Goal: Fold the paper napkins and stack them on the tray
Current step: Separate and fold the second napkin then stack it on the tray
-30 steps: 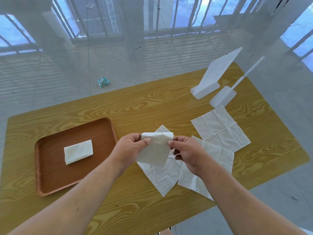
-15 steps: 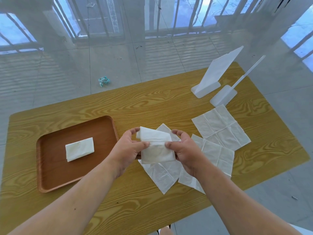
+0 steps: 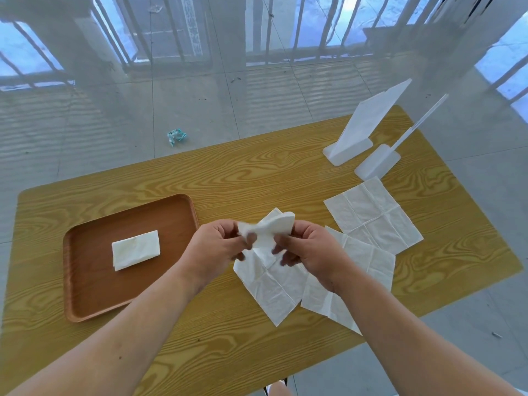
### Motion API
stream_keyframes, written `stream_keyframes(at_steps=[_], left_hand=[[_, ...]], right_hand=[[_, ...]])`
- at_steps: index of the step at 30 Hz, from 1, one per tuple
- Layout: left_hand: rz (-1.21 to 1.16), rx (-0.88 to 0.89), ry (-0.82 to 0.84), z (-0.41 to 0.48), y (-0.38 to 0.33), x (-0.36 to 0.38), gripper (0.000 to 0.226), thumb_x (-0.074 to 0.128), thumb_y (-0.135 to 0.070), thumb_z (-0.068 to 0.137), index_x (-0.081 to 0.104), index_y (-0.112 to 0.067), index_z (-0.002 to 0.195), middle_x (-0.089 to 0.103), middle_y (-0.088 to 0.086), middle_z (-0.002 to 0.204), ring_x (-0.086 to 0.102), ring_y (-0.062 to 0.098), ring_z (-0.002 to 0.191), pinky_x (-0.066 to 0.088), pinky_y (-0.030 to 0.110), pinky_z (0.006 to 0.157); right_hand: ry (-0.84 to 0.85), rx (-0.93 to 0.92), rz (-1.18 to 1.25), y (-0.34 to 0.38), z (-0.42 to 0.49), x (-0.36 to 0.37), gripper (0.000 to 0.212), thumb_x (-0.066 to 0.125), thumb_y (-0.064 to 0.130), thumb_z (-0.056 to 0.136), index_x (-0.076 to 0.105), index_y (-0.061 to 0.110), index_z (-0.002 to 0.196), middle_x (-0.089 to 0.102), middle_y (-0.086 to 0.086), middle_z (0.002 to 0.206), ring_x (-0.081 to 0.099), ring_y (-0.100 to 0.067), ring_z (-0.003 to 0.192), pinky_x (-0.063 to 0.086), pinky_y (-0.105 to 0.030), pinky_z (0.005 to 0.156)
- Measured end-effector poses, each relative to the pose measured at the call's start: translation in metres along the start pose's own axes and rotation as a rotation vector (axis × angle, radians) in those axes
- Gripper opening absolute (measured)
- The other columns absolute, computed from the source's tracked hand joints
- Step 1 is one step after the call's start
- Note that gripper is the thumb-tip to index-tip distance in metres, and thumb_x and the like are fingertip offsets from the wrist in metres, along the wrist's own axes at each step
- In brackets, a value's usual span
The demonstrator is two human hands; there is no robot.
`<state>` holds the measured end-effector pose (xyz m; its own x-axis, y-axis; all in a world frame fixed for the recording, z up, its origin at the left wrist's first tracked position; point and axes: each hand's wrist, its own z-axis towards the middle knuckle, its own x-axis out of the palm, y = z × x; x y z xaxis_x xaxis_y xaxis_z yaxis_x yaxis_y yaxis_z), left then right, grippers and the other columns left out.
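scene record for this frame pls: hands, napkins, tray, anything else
left hand: pinches held napkin
right hand: pinches held napkin
held napkin: partly folded, raised above table
tray: on table's left side, holds one folded napkin
flat napkins: three unfolded on table, right of tray, at least two overlapping
stands: two, white, table's far right corner
wrapper: crumpled, on floor beyond table

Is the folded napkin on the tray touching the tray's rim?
Apart. Head view shows bare tray floor all round the folded napkin, separating it from the rim.
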<state>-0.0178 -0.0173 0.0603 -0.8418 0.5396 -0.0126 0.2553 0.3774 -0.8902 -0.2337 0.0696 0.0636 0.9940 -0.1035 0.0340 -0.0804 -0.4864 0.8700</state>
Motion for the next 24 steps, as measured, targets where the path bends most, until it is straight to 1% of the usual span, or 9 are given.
stream_keyframes(at_steps=[2,4,7,10,12,14,18,21,24], left_hand=[[-0.028,0.005,-0.008,-0.001,-0.002,0.0,0.022,0.083,-0.04,0.089,0.085,-0.02,0.096,0.084,0.005,0.101,0.079,0.016,0.094,0.061,0.024,0.078],[-0.032,-0.007,-0.043,-0.001,-0.003,0.002,0.03,0.081,-0.049,0.086,0.085,-0.02,0.094,0.084,0.002,0.102,0.08,0.02,0.098,0.063,0.028,0.08],[-0.001,-0.055,-0.012,0.001,0.003,0.004,0.043,0.073,-0.06,0.088,0.084,-0.02,0.101,0.084,0.0,0.108,0.078,0.02,0.105,0.06,0.036,0.093],[-0.051,-0.212,0.064,0.001,0.012,0.006,0.072,0.07,-0.075,0.079,0.076,-0.016,0.12,0.079,0.01,0.121,0.072,0.027,0.116,0.051,0.043,0.107],[-0.055,-0.302,0.098,-0.001,0.024,0.005,0.074,0.077,-0.07,0.076,0.07,-0.015,0.126,0.08,0.009,0.121,0.073,0.028,0.116,0.052,0.043,0.106],[-0.027,-0.376,0.141,-0.004,0.038,0.005,0.054,0.084,-0.048,0.083,0.072,-0.014,0.124,0.083,0.006,0.113,0.078,0.024,0.106,0.059,0.038,0.094],[0.052,-0.464,0.017,-0.008,0.062,0.01,0.02,0.082,-0.017,0.091,0.077,-0.013,0.11,0.084,0.005,0.105,0.08,0.017,0.086,0.059,0.024,0.064],[0.013,-0.486,-0.086,-0.009,0.07,0.015,0.024,0.082,-0.018,0.09,0.072,-0.018,0.112,0.083,0.005,0.103,0.077,0.017,0.084,0.057,0.027,0.061],[-0.021,-0.496,-0.133,-0.011,0.072,0.019,0.036,0.084,-0.021,0.089,0.063,-0.024,0.119,0.079,0.006,0.111,0.077,0.02,0.089,0.057,0.028,0.059]], right_hand=[[-0.057,-0.014,-0.091,0.001,0.0,0.002,0.02,0.077,0.04,0.092,0.083,0.021,0.094,0.076,-0.02,0.09,0.062,-0.023,0.076,0.051,-0.038,0.076],[-0.106,-0.031,-0.105,0.003,0.0,0.005,0.028,0.078,0.046,0.087,0.083,0.018,0.092,0.075,-0.027,0.101,0.066,-0.028,0.081,0.055,-0.045,0.082],[-0.138,-0.008,-0.137,-0.001,0.004,0.007,0.031,0.075,0.041,0.094,0.082,0.01,0.094,0.079,-0.019,0.104,0.075,-0.035,0.099,0.06,-0.053,0.093],[-0.123,0.083,-0.003,-0.012,0.011,0.008,0.025,0.071,0.038,0.099,0.084,0.018,0.101,0.083,-0.009,0.105,0.076,-0.032,0.104,0.062,-0.047,0.095],[-0.141,0.144,0.134,-0.02,0.016,0.008,0.024,0.068,0.035,0.102,0.082,0.016,0.105,0.082,-0.01,0.105,0.078,-0.028,0.095,0.065,-0.039,0.08],[-0.186,0.232,0.26,-0.027,0.021,0.01,0.025,0.066,0.034,0.104,0.079,0.014,0.11,0.083,-0.008,0.099,0.079,-0.021,0.084,0.062,-0.031,0.067],[-0.195,0.384,0.14,-0.043,0.023,0.012,0.032,0.063,0.041,0.103,0.067,0.016,0.123,0.083,-0.005,0.095,0.081,-0.022,0.079,0.066,-0.037,0.065],[-0.196,0.385,-0.049,-0.056,0.012,0.016,0.073,0.074,0.034,0.093,0.035,0.031,0.155,0.075,-0.01,0.114,0.08,-0.025,0.083,0.065,-0.035,0.064],[-0.135,0.306,-0.056,-0.067,-0.01,0.021,0.091,0.075,0.029,0.085,0.023,0.053,0.156,0.078,-0.008,0.109,0.078,-0.022,0.082,0.063,-0.032,0.063]])
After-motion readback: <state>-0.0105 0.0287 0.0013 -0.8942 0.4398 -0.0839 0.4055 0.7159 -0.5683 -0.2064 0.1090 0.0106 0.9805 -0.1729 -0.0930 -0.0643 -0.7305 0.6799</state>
